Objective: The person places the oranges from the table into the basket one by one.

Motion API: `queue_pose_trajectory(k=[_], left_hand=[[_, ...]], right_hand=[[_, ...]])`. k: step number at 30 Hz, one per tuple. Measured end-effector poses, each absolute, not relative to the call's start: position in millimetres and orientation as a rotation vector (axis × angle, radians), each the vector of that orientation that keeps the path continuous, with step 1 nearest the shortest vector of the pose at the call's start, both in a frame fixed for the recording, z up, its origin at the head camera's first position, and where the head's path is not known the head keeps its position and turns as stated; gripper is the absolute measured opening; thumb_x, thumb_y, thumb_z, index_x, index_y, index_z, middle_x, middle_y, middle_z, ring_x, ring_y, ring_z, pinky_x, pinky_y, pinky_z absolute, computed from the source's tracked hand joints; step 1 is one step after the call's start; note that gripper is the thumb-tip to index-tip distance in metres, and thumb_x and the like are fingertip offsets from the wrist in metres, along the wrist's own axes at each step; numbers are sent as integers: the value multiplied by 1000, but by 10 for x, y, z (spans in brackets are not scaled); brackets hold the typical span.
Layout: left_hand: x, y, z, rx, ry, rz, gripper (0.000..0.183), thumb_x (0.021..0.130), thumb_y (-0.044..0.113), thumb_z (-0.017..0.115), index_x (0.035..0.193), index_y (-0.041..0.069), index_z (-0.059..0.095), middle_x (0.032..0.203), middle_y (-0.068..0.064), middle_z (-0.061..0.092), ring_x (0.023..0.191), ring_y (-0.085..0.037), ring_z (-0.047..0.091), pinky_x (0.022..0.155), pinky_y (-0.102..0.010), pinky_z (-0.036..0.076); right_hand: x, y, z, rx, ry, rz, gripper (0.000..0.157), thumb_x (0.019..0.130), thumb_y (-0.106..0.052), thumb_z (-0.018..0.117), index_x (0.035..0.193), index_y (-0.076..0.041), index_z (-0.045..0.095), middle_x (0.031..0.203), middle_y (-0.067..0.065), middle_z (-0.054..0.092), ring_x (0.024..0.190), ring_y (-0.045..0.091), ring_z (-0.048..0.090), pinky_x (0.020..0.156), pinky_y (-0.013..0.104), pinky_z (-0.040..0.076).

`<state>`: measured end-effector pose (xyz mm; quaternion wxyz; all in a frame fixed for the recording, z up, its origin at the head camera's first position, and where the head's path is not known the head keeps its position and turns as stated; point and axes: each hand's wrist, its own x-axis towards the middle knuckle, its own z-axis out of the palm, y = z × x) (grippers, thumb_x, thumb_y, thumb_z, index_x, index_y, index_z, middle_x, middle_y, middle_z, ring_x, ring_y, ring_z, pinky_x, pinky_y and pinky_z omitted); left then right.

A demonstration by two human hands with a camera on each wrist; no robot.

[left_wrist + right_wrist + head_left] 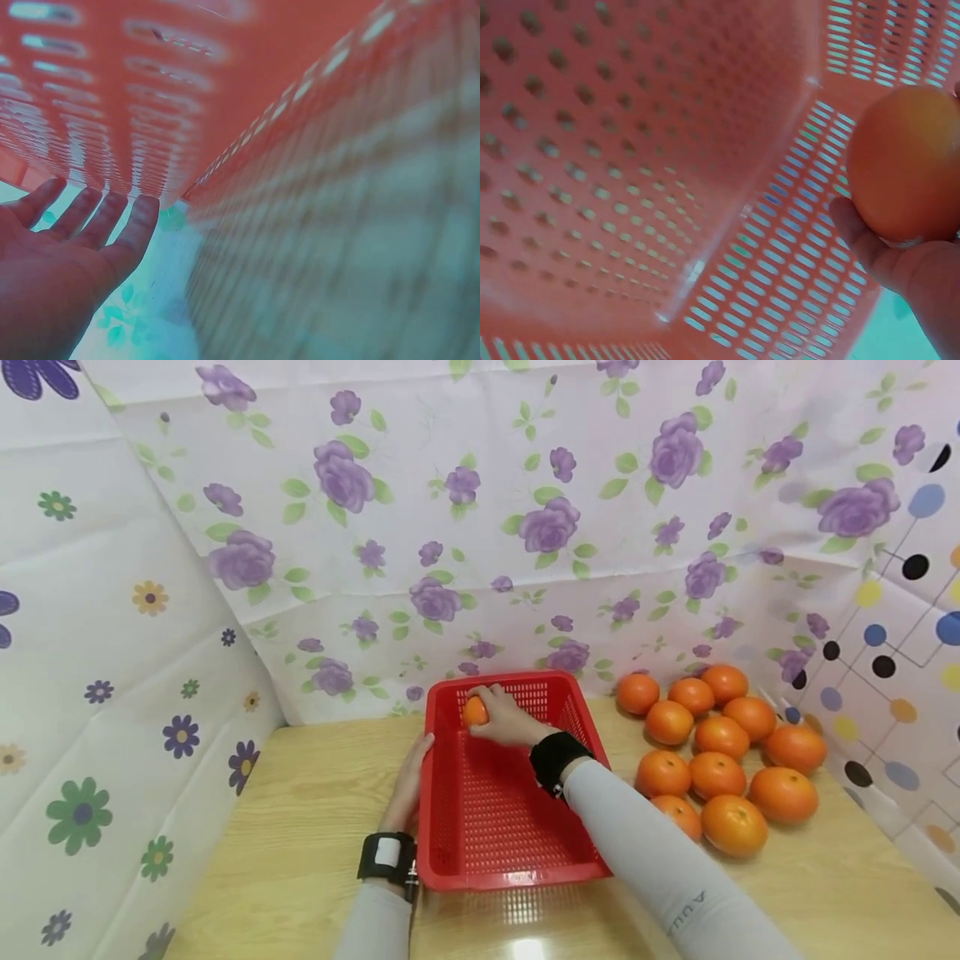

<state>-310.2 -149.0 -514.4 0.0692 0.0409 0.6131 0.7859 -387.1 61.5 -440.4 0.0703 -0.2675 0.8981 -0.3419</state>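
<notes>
My right hand (508,718) holds an orange (474,712) inside the red plastic basket (517,881), near its far left corner. In the right wrist view the thumb curls against the orange (907,165), above the perforated floor and slotted walls. My left hand (407,777) rests along the outside of the basket's left wall, thumb up by the rim. Seen from the left wrist, the fingers (139,225) of that hand are extended and touch the slotted side (97,112). Beneath the held orange, the basket floor shows no other fruit.
Several more oranges (718,774) lie grouped on the wooden table (315,802), right of the basket. A flowered cloth (450,527) hangs behind the table, with patterned sheets at the left (112,693) and right (915,610).
</notes>
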Motion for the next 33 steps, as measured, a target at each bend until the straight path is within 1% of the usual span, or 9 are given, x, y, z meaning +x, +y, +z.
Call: queue_pose_trajectory(k=[3,6,12,16,19,21,23,26,33], left_hand=[[-3069,-1484,-5156,115,1818,2376,65,109,54,44,164,24,29,154,-22,43,136,-39,46,102,-46,51],[-3040,-1510,-5129,127,1749,2384,63,109,55,43,164,28,28,157,-23,40,140,-42,42,106,-52,48],[-3034,-1527,-5108,161,1737,2366,60,109,56,42,162,32,31,154,-25,42,139,-48,43,104,-57,50],[-3054,-1493,-5125,152,1762,2368,63,109,56,43,163,27,29,155,-23,42,140,-45,43,106,-56,49],[-3044,-1480,-5140,136,1777,2360,65,108,57,44,164,27,28,155,-23,42,139,-44,44,106,-56,49],[-3032,-1483,-5150,132,1780,2360,65,108,56,44,164,27,27,156,-22,41,139,-43,44,107,-56,48],[-3028,-1487,-5154,138,1793,2356,67,108,56,43,165,27,25,156,-22,41,140,-43,44,107,-56,49],[-3034,-1487,-5159,134,1793,2359,67,108,56,44,165,26,24,158,-19,40,141,-42,43,108,-55,48],[-3046,-1479,-5147,130,1747,2362,65,107,57,45,164,30,26,155,-16,45,140,-43,43,106,-55,50]], right_hand=[[-3860,589,-4507,-823,2720,-1043,61,95,-17,73,148,-6,45,134,20,44,112,30,49,95,41,49],[-3869,533,-4571,-852,2751,-1023,61,94,-17,74,148,-8,45,134,20,44,114,32,47,95,42,49],[-3847,474,-4658,-859,2787,-942,65,96,-19,74,151,-9,42,141,22,40,119,35,45,97,43,50],[-3803,492,-4670,-873,2801,-882,65,96,-18,75,150,-7,41,135,19,44,115,33,46,98,43,49],[-3779,495,-4705,-884,2804,-845,66,95,-17,76,148,-5,40,135,19,45,119,33,47,107,46,45],[-3763,485,-4732,-891,2803,-848,65,94,-16,77,147,-5,41,135,20,44,120,34,47,107,47,44],[-3752,478,-4745,-900,2801,-852,63,94,-15,77,146,-5,43,135,20,42,120,34,47,106,47,46],[-3747,477,-4758,-915,2804,-829,61,95,-16,77,147,-6,47,134,20,41,115,34,47,96,44,51],[-3754,496,-4743,-945,2822,-752,68,97,-20,76,155,-7,43,137,19,45,117,32,48,102,45,49]])
